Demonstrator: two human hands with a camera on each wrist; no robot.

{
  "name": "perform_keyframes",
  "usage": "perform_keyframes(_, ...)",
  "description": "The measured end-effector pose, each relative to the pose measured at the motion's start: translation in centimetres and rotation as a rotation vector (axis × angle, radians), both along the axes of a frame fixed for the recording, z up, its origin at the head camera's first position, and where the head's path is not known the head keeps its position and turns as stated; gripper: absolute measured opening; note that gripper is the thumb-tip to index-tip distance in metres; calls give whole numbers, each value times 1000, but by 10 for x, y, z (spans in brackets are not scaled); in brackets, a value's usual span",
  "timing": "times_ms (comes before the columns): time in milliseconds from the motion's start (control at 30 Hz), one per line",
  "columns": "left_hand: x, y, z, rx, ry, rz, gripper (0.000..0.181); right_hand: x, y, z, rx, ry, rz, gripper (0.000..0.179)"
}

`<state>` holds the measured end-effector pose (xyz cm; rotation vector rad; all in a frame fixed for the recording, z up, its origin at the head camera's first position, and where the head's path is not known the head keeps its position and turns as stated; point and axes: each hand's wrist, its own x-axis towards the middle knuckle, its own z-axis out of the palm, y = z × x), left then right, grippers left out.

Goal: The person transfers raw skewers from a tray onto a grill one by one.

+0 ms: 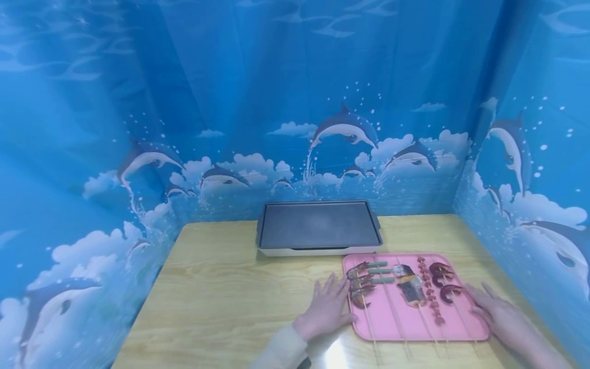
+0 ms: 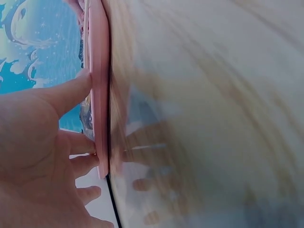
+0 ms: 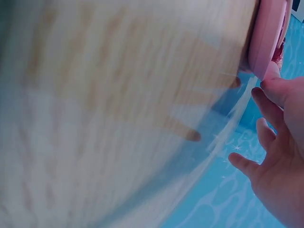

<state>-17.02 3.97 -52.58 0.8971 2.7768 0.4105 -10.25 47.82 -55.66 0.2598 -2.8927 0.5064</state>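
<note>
A pink tray lies on the table with several skewers on it. At its left are skewered shrimp and green pieces. Fish pieces sit in the middle, beside a skewer of small reddish pieces and dark curled pieces. My left hand touches the tray's left edge, fingers spread; in the left wrist view its thumb meets the rim. At the right edge, my right hand touches the tray with fingers extended, and the right wrist view shows its fingers spread apart.
A dark rectangular griddle with a pale base stands behind the tray, near the back edge of the wooden table. Blue dolphin-print curtains enclose the back and sides. Skewer sticks stick out past the tray's front rim.
</note>
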Motion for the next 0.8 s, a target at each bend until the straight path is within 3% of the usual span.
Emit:
perform_keyframes(133,0,-6,0,8,7,-5,83,1,-6,-3,7,36,9,55)
perform_keyframes(500,-1,-21,-4,12,10,-5,82,7,-22,-2,41,-22,48,60)
perform_keyframes(800,-2,-38,-3,22,-21,7,83,4,-32,2,87,5,74,64)
